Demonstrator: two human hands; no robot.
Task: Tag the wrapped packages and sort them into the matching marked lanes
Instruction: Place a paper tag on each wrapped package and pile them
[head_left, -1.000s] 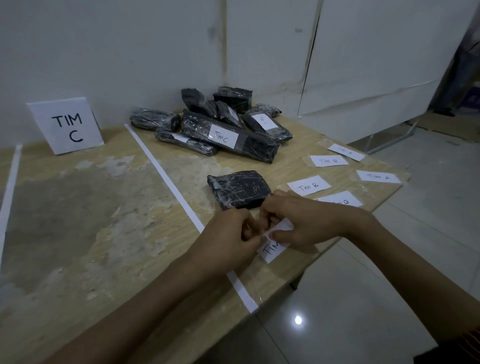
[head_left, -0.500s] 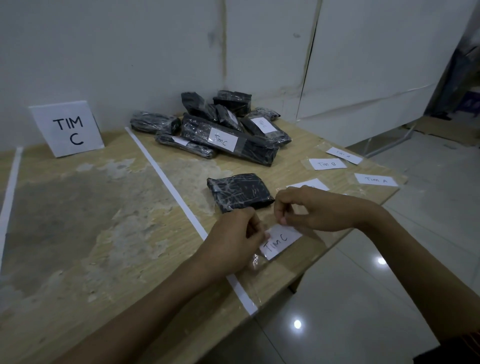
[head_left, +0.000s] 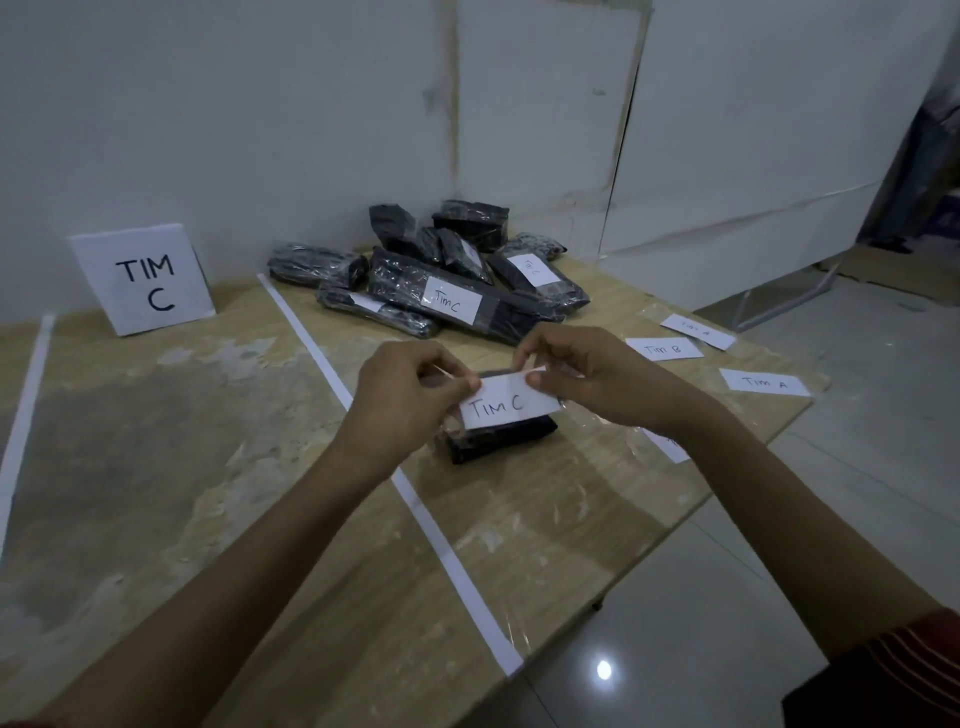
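Above the right half of the pale wooden table (head_left: 571, 525), the left hand (head_left: 410, 397) and the right hand (head_left: 597, 382) each pinch one end of a white paper tag lettered "TIM C" (head_left: 506, 404) between thumb and fingertips. Directly behind the tag a small black plastic-wrapped package (head_left: 498, 441) lies on the table, right of a white tape lane line (head_left: 415, 499); whether tag and package touch cannot be told. Farther back sits a heap of black wrapped packages (head_left: 441, 270), two with readable white tags. A white standing "TIM C" sign (head_left: 145, 278) leans by the wall in the lane to the left. A loose white slip reading "Tim B" (head_left: 664, 349) and another reading "Tim A" (head_left: 763, 383) lie near the right edge
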